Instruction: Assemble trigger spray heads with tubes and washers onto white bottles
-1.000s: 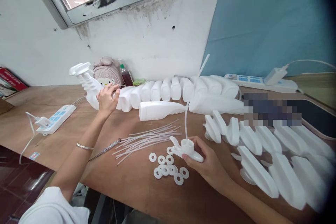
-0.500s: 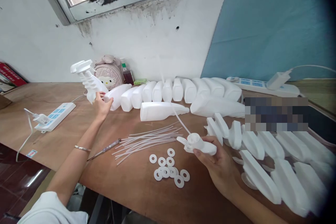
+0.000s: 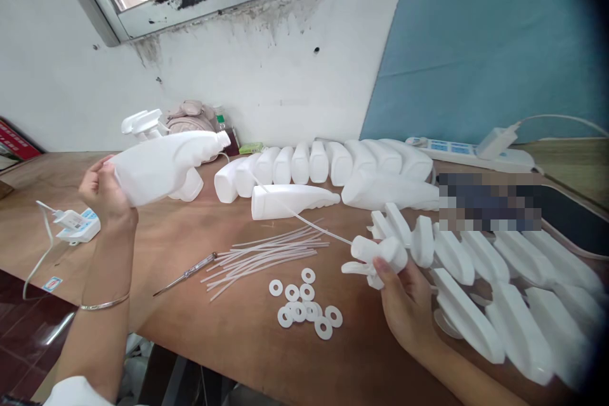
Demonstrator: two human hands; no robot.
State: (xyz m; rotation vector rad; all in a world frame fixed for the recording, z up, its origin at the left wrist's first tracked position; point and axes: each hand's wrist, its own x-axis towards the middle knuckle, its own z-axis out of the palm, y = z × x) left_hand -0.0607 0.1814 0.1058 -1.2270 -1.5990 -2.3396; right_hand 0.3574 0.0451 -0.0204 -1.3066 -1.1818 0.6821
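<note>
Evidently both hands are full. Left of the bundle of thin tubes (image 3: 266, 260), the left hand (image 3: 109, 187) grips a white bottle (image 3: 164, 165) by its base end, neck pointing right. Right of the bundle, the right hand (image 3: 406, 298) grasps a spray head (image 3: 386, 251) with its attached tube (image 3: 316, 224) slanting away. White rings (image 3: 323, 328) lie in front of the bundle; a row of bottles (image 3: 301, 163) sits behind it.

Straws (image 3: 261, 260) lay loosely heaped on the table (image 3: 228, 342). Beyond them, leftward, left hand (image 3: 107, 190) gripped a raised bottle (image 3: 155, 168), neck rightward. Right of the straws, right hand (image 3: 406, 304) held a sprayer (image 3: 387, 252), tube (image 3: 333, 232) fitted. Washers (image 3: 305, 313) nearer than the straws; screwdriver (image 3: 198, 265) left; more bottles (image 3: 301, 163) behind.
</note>
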